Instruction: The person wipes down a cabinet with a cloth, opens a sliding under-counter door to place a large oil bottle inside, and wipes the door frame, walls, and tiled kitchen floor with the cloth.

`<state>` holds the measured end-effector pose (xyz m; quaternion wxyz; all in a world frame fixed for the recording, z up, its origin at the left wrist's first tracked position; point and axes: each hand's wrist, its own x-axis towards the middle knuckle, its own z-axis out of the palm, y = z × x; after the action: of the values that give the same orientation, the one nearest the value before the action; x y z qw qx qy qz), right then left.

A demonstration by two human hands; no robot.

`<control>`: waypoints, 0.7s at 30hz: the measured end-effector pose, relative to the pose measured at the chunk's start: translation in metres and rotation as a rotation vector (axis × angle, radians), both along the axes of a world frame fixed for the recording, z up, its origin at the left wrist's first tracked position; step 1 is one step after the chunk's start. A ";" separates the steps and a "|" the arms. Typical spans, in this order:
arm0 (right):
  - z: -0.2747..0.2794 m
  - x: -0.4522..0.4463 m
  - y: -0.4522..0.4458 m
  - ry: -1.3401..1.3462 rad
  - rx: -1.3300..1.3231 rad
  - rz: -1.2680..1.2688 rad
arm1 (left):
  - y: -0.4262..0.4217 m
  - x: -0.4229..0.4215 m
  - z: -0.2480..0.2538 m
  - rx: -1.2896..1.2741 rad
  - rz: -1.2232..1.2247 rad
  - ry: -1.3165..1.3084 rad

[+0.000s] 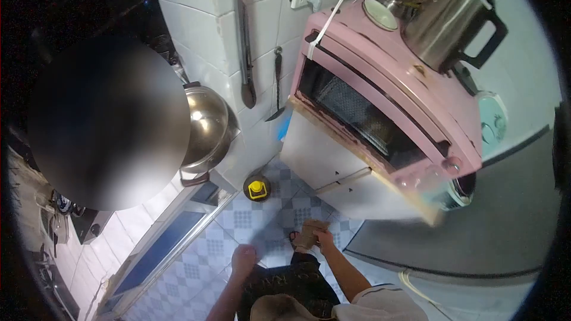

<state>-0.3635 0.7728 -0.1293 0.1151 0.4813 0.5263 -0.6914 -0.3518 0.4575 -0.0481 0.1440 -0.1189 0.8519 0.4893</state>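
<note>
My right hand point(324, 239) grips a tan folded cloth point(308, 235) in front of my body, above the tiled floor; its exact material is hard to make out. To its left, my left hand point(244, 259) hangs low with curled fingers, and nothing shows in it. A foot in a dark sandal point(294, 236) is partly visible below the cloth. Ahead on the floor stands a dark round container with a yellow top point(257, 189).
At right, a pink oven point(386, 77) sits on a white cabinet point(324, 148), with a steel pitcher point(446, 21) on top. A steel wok point(205, 128) rests on the left counter point(128, 235). Tongs point(244, 41) hang on the wall. A grey refrigerator point(476, 226) stands at right.
</note>
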 end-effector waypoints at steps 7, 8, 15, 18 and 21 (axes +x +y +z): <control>0.037 -0.075 0.048 0.333 0.190 -0.147 | 0.079 0.016 -0.178 0.001 -0.027 -0.119; 0.035 -0.087 0.052 0.419 0.310 -0.190 | 0.093 0.011 -0.194 0.032 -0.037 -0.111; -0.006 -0.207 0.079 0.615 1.951 0.151 | 0.166 -0.093 -0.228 0.345 -0.097 0.021; -0.021 -0.248 0.106 0.602 2.274 0.142 | 0.181 -0.124 -0.277 0.496 -0.159 0.216; -0.007 -0.265 0.103 0.605 2.614 -0.012 | 0.189 -0.150 -0.294 0.355 -0.402 0.138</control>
<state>-0.6284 0.8763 -0.1358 -0.5491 0.0692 0.7988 0.2358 -0.5023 0.6469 -0.3423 0.1987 0.1132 0.7671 0.5994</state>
